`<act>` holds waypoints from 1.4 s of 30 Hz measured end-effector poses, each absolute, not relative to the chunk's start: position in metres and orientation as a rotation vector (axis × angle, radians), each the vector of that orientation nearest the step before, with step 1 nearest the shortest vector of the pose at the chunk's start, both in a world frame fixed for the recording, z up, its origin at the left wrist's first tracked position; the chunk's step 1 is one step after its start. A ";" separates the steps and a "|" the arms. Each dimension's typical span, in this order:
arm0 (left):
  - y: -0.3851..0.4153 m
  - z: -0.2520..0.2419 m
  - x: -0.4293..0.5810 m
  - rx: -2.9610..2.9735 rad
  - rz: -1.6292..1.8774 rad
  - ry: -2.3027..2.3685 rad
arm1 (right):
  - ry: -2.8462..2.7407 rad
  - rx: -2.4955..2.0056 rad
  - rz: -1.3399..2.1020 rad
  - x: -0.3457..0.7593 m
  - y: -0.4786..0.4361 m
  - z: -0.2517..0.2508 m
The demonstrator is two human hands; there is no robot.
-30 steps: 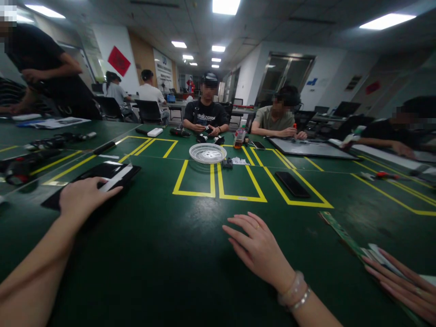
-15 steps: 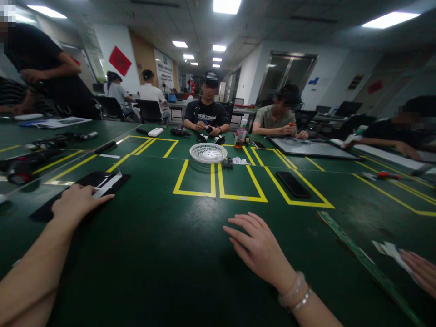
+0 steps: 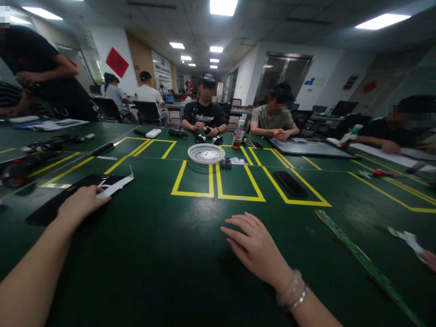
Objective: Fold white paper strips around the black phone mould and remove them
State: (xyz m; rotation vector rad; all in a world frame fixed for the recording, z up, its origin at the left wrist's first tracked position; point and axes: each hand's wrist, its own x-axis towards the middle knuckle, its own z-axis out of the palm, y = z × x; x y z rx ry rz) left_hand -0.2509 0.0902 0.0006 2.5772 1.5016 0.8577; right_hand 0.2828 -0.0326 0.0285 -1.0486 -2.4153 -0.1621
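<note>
My left hand (image 3: 81, 203) rests on a flat black sheet (image 3: 51, 205) at the left of the green table (image 3: 163, 254), its fingers closed over the near end of a white strip (image 3: 117, 185) that lies on the sheet. My right hand (image 3: 256, 247) lies flat on the bare table in the middle, fingers spread, holding nothing; a pale bracelet sits on its wrist.
Yellow tape boxes (image 3: 218, 181) mark the table ahead. A white fan grille (image 3: 206, 153), a black phone (image 3: 291, 183), a green ruler strip (image 3: 361, 261) and tools lie about. Another person's fingertips (image 3: 429, 260) hold white scraps at the right edge. Several people sit opposite.
My left hand has dragged the black sheet and white strip leftward and nearer. The other person's hand at the right has pulled back with its papers. My right hand stays put.
</note>
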 end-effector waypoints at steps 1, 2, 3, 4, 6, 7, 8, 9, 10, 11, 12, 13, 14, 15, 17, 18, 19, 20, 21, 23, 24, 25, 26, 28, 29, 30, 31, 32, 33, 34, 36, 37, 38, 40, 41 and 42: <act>0.089 0.003 -0.241 2.539 0.915 1.625 | -2.413 -1.043 -0.162 0.283 -0.033 0.028; 0.087 0.006 -0.227 2.486 0.968 1.755 | -2.412 -1.036 -0.163 0.282 -0.033 0.028; 0.084 0.010 -0.210 2.429 0.986 1.855 | -2.414 -1.032 -0.167 0.282 -0.033 0.027; 0.081 0.016 -0.190 2.383 0.986 1.912 | -2.415 -1.029 -0.176 0.281 -0.033 0.026; 0.070 0.028 -0.147 2.401 0.828 1.762 | -2.416 -1.025 -0.201 0.280 -0.034 0.025; 0.063 0.033 -0.125 2.424 0.776 1.660 | -2.415 -1.021 -0.218 0.279 -0.035 0.024; 0.056 0.037 -0.104 2.451 0.730 1.558 | -2.412 -1.013 -0.239 0.278 -0.036 0.023; 0.048 0.040 -0.085 2.478 0.688 1.470 | -2.411 -1.005 -0.263 0.276 -0.037 0.023; 0.040 0.042 -0.069 2.507 0.659 1.389 | -2.411 -0.999 -0.290 0.274 -0.039 0.023; 0.033 0.042 -0.056 2.536 0.629 1.318 | -2.415 -0.993 -0.317 0.272 -0.040 0.022; 0.026 0.041 -0.045 2.565 0.597 1.250 | -2.421 -0.990 -0.344 0.270 -0.042 0.022; 0.021 0.039 -0.036 2.592 0.569 1.184 | -2.428 -0.993 -0.366 0.268 -0.044 0.022; 0.016 0.037 -0.030 2.615 0.545 1.125 | -2.435 -1.005 -0.378 0.266 -0.045 0.022; 0.012 0.035 -0.025 2.635 0.529 1.072 | -2.438 -1.025 -0.379 0.264 -0.046 0.021; 0.007 0.032 -0.019 2.657 0.519 1.009 | -2.442 -1.065 -0.348 0.261 -0.048 0.021; 0.005 0.031 -0.018 2.664 0.521 0.996 | -2.441 -1.079 -0.318 0.260 -0.048 0.021; 0.004 0.031 -0.017 2.672 0.524 0.992 | -2.440 -1.086 -0.282 0.259 -0.047 0.022; 0.004 0.031 -0.017 2.684 0.523 0.988 | -2.440 -1.086 -0.241 0.259 -0.047 0.022; 0.004 0.032 -0.017 2.704 0.523 0.982 | -2.436 -1.083 -0.199 0.260 -0.046 0.023; 0.007 0.034 -0.021 2.758 0.533 1.002 | -2.406 -1.090 -0.121 0.264 -0.042 0.024; 0.011 0.034 -0.025 2.785 0.553 1.045 | -2.374 -1.098 -0.087 0.267 -0.040 0.023; 0.017 0.035 -0.031 2.806 0.588 1.123 | -2.322 -1.112 -0.057 0.271 -0.037 0.023; 0.024 0.035 -0.040 2.812 0.625 1.236 | -2.247 -1.129 -0.027 0.277 -0.033 0.021; 0.041 0.033 -0.064 2.779 0.660 1.551 | -2.009 -1.168 0.068 0.288 -0.024 0.018; 0.050 0.031 -0.081 2.738 0.640 1.737 | -1.845 -1.200 0.129 0.294 -0.019 0.017; 0.058 0.028 -0.099 2.685 0.583 1.921 | -1.662 -1.254 0.227 0.300 -0.014 0.016; 0.065 0.025 -0.119 2.608 0.500 2.105 | -1.487 -1.279 0.323 0.305 -0.010 0.016; 0.070 0.022 -0.141 2.517 0.415 2.266 | -1.330 -1.276 0.420 0.309 -0.006 0.016; 0.074 0.018 -0.162 2.422 0.323 2.381 | -1.184 -1.256 0.508 0.312 -0.003 0.017; 0.076 0.014 -0.184 2.284 0.266 2.492 | -1.059 -1.227 0.592 0.315 0.000 0.018; 0.078 0.006 -0.222 2.078 0.238 2.572 | -0.856 -1.169 0.733 0.319 0.003 0.021; 0.078 0.002 -0.237 1.991 0.284 2.577 | -0.782 -1.148 0.787 0.320 0.004 0.022; 0.078 -0.002 -0.250 1.929 0.350 2.560 | -0.726 -1.132 0.829 0.320 0.004 0.023; 0.078 -0.007 -0.264 1.844 0.504 2.507 | -0.661 -1.108 0.887 0.320 0.004 0.025; 0.078 -0.009 -0.267 1.830 0.565 2.477 | -0.646 -1.092 0.909 0.320 0.003 0.025; 0.079 -0.009 -0.268 1.813 0.599 2.460 | -0.634 -1.075 0.928 0.319 0.002 0.026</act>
